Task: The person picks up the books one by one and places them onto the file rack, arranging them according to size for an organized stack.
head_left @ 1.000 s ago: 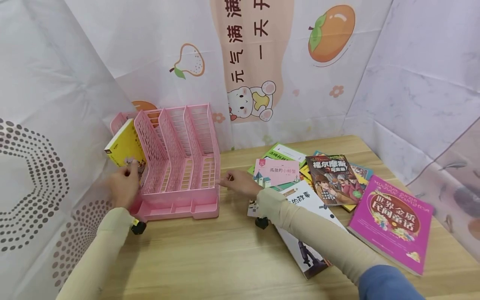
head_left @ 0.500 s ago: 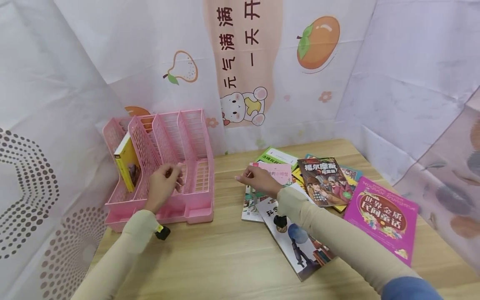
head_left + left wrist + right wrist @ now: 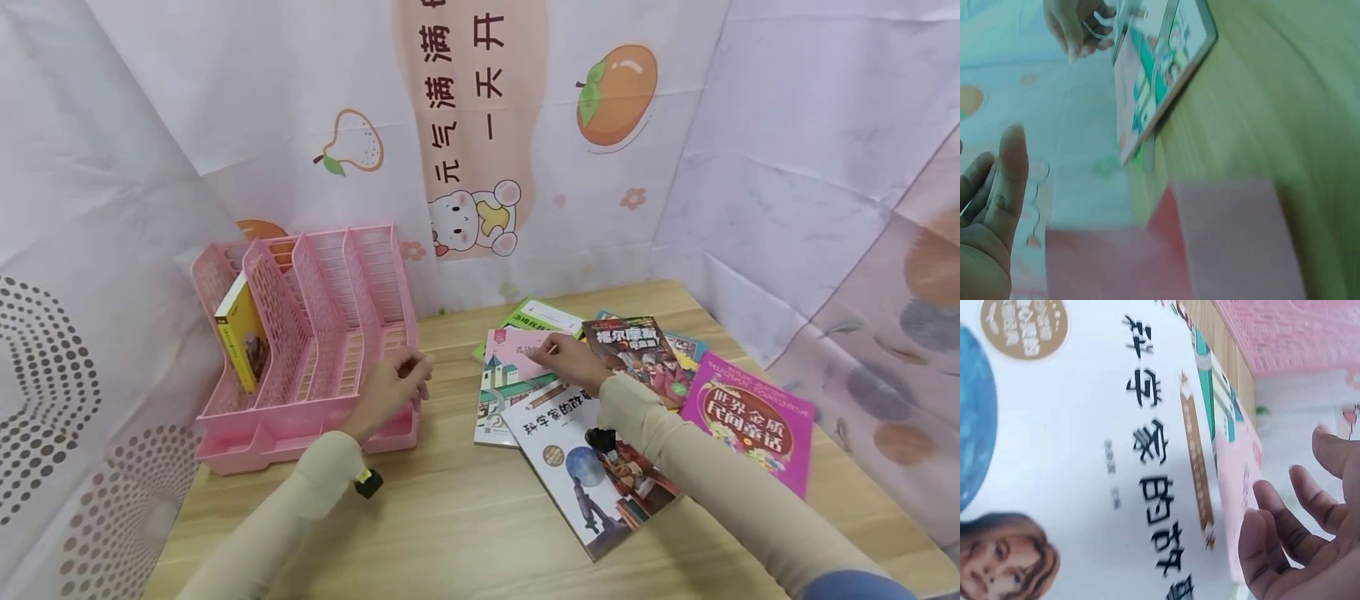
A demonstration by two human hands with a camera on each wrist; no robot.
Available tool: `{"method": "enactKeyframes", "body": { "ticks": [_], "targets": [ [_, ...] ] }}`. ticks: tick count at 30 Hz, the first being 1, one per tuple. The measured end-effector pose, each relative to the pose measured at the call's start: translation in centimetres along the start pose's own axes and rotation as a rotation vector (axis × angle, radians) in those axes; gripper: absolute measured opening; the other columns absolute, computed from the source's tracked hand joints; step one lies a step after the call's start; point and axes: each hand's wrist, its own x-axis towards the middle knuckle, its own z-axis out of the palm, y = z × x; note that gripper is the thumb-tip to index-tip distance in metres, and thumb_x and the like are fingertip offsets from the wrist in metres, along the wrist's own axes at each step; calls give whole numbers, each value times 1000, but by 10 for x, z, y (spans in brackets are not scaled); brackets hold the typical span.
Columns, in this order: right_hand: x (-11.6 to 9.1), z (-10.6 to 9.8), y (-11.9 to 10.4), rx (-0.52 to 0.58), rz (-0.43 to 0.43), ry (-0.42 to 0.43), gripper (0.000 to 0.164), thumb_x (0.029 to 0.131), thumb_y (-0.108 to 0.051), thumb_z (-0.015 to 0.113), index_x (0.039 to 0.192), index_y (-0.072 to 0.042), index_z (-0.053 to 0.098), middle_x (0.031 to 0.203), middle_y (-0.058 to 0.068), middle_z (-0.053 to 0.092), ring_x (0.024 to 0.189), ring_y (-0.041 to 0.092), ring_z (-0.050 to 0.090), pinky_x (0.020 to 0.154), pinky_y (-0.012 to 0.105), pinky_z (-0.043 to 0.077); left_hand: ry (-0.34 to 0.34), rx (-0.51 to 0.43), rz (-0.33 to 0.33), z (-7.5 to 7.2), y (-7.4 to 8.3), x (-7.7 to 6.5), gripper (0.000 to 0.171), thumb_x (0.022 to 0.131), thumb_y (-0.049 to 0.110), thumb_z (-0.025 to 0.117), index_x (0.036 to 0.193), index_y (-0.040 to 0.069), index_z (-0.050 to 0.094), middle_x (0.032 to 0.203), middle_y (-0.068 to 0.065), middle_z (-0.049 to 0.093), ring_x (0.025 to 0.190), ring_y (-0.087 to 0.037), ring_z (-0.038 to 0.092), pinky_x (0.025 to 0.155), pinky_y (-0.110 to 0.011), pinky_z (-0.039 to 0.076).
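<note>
My left hand (image 3: 392, 387) hovers in front of the pink book rack (image 3: 300, 417), near its right end, fingers loosely bent and holding nothing. A yellow book (image 3: 243, 333) stands upright in the rack's leftmost slot. Over the book pile is my right hand (image 3: 573, 360), fingers relaxed and nothing between them, as the right wrist view confirms. Beneath it lie a pink and green picture book (image 3: 501, 375) and a white book with a microscope on its cover (image 3: 577, 467). The white cover fills much of the right wrist view.
Beside the right hand lie a dark comic-style book (image 3: 645, 354) and a magenta book (image 3: 750, 421). A green book (image 3: 543, 315) sticks out at the back of the pile. Printed cloth (image 3: 337, 208) hangs behind the wooden table (image 3: 435, 517).
The left hand has let go of the yellow book in the rack and moved right along the rack's front. The right hand has moved right from beside the rack to over the books.
</note>
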Motion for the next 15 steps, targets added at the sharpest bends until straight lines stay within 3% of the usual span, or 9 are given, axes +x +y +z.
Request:
{"method": "enactKeyframes", "body": {
  "ticks": [4,7,12,15],
  "targets": [
    [1,-13,14,35,49,20,39,93,-45,58,101,-7,55,106,16,59,87,33,55,66,39,46,-148,28,-37,22,0,-3,20,97,34,55,94,16,62,83,-6,62,66,-37,62,50,-39,53],
    [3,-20,26,-17,59,52,39,92,-45,59,100,-7,56,97,12,58,76,25,53,60,34,44,-241,58,-57,37,-3,-5,20,97,39,54,96,21,63,88,-8,64,68,-34,63,49,-36,51],
    [6,-27,46,-176,75,88,39,94,-42,58,72,-11,51,60,0,43,49,14,37,45,29,33,-320,166,-42,65,-7,-1,21,95,37,57,97,18,66,88,-5,64,71,-19,59,57,-30,49],
    [6,-28,50,-251,95,75,47,94,-43,57,59,-14,42,50,-3,32,43,13,29,43,29,28,-357,247,-20,79,-11,1,21,96,34,57,91,16,67,81,2,60,73,-13,54,61,-28,48]
  ]
}}
